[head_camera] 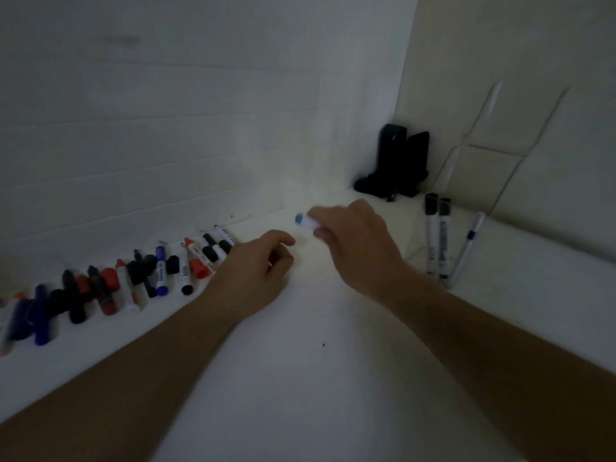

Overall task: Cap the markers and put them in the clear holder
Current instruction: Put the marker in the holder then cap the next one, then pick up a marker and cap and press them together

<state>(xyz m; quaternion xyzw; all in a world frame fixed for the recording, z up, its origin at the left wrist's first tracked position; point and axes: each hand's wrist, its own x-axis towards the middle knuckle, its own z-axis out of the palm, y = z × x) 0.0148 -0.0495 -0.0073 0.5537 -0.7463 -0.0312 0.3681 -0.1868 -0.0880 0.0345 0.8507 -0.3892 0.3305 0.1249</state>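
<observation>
White table surface [300,378] fills the lower view, with both forearms reaching across it toward a pale wall. Clear holder [480,181], set against the wall beyond and outward of the right hand, is a transparent tray whose edges show only faintly. Black object [396,161] stands in the corner, beyond the right hand. Row of markers and loose caps [133,278], in black, red and blue, lies along the wall outward of the left hand. Three capped markers [443,238] lean in the holder, well apart from the row. Right hand [356,241], raised above the table, grips a white marker [306,221] whose blue end projects from the curled fingers; it is blurred. Left hand [260,268] lies near the row with fingers loosely curled, holding nothing visible.
</observation>
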